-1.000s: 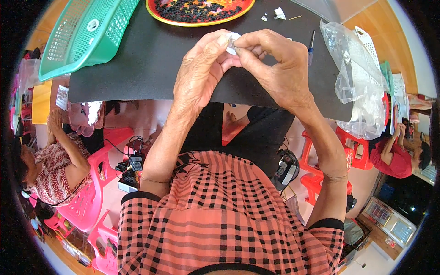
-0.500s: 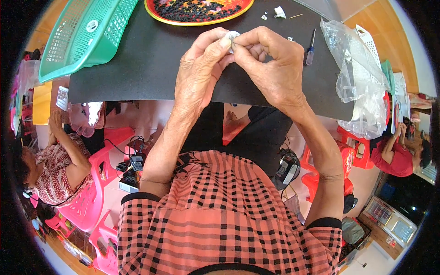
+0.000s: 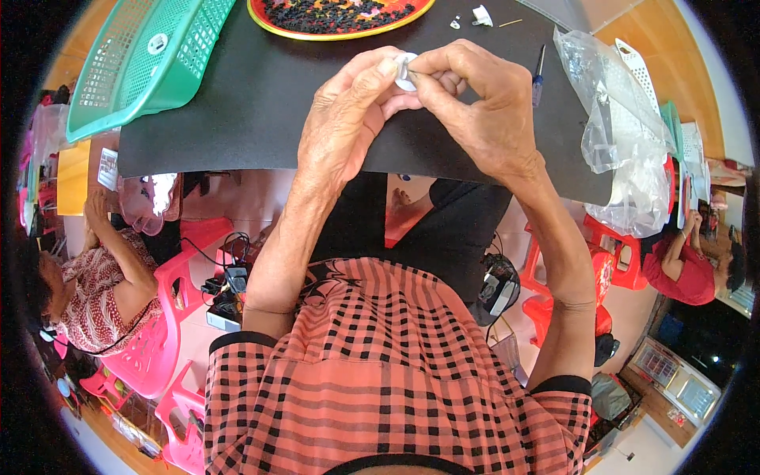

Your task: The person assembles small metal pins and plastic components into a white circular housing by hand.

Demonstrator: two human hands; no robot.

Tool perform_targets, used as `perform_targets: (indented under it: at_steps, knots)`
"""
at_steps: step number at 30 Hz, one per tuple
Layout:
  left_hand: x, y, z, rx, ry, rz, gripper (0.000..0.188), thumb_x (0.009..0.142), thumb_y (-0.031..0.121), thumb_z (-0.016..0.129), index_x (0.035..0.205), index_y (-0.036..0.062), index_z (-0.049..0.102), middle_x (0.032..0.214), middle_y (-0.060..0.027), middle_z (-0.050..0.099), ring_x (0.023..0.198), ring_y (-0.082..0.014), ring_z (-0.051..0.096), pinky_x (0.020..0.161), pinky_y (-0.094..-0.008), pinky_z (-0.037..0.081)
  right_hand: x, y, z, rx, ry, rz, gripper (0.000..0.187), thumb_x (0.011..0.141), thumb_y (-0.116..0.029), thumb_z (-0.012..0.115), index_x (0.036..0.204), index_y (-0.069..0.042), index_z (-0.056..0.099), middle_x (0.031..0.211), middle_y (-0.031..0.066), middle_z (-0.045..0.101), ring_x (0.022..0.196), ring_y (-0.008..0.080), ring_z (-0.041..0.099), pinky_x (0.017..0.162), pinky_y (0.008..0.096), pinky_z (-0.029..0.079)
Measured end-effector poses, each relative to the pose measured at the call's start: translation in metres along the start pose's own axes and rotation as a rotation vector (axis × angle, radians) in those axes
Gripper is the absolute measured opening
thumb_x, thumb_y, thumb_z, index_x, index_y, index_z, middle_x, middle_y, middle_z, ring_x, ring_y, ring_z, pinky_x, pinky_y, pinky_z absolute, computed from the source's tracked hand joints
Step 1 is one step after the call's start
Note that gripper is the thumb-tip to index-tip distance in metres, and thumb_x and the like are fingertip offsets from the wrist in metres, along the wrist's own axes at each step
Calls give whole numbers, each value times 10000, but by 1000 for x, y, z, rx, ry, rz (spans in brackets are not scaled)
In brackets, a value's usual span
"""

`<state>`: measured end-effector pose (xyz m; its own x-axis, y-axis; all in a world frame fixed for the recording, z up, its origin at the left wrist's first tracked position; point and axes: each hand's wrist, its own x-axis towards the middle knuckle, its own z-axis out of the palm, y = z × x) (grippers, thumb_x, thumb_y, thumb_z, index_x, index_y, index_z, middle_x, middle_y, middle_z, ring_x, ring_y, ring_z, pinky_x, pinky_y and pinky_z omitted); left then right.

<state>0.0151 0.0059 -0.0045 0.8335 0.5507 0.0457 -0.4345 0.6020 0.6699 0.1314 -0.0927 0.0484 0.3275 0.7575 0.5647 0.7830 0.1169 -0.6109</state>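
Evidently the handwork is midway: a white round piece point(image 3: 404, 70) is up between both hands over the black counter point(image 3: 237, 111), not set down. The left hand point(image 3: 344, 111) has its thumb and fingers clamped on the piece from the left. At its right edge, the right hand point(image 3: 487, 107) has thumb and forefinger pinched together on it; whether a tinier part sits between them, I cannot tell.

As for what is done, a round white item point(image 3: 158, 43) lies in the green basket point(image 3: 131, 115) at far left, though whether it is finished does not show. Loose things suggest more remains: on the far side, a red tray point(image 3: 336, 36) carries many black bits point(image 3: 340, 16), and right of it lie a white plastic part point(image 3: 481, 15), small pale pieces point(image 3: 454, 23) and a thin stick point(image 3: 511, 23). Beyond the right hand, a screwdriver point(image 3: 538, 85) lies unheld, beside a clear plastic bag point(image 3: 598, 146).
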Motion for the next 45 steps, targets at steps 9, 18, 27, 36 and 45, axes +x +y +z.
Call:
perform_targets:
  at_steps: [9, 18, 27, 36, 45]
  knots:
    - [0, 0, 0, 32, 5, 3, 295, 917, 190, 580, 1120, -22, 561, 1058, -122, 612, 966, -203, 604, 846, -362, 511, -6, -1, 3, 4, -7, 23, 82, 739, -30, 675, 787, -57, 613, 660, 49, 555, 508, 123, 527, 472, 277, 401]
    - [1, 0, -3, 9, -22, -2, 305, 922, 200, 572, 1125, -27, 550, 1046, -138, 618, 915, -202, 618, 814, -340, 514, -12, 7, -4, -49, -49, -199, 178, 748, -18, 678, 921, -59, 665, 754, 68, 585, 665, 194, 595, 577, 284, 468]
    - [2, 2, 0, -19, -74, -76, 284, 946, 207, 523, 1092, -35, 550, 977, -131, 619, 867, -200, 626, 772, -336, 532, -4, 6, -7, 67, -33, -131, 275, 726, -45, 691, 997, -91, 670, 881, 73, 605, 749, 203, 604, 657, 278, 492]
    - [2, 3, -2, -89, -59, -99, 285, 952, 204, 517, 1092, -41, 557, 980, -111, 613, 853, -182, 620, 761, -319, 532, -2, 17, -6, -140, -44, -330, 280, 717, -135, 713, 993, -109, 672, 859, 31, 576, 775, 203, 549, 699, 315, 461]
    - [-1, 3, 0, -38, -12, -61, 277, 930, 200, 562, 1100, -18, 568, 999, -73, 615, 922, -145, 589, 813, -292, 495, -3, 18, -1, -317, 3, -518, 257, 662, -154, 734, 898, -88, 658, 836, 7, 564, 732, 169, 521, 629, 309, 403]
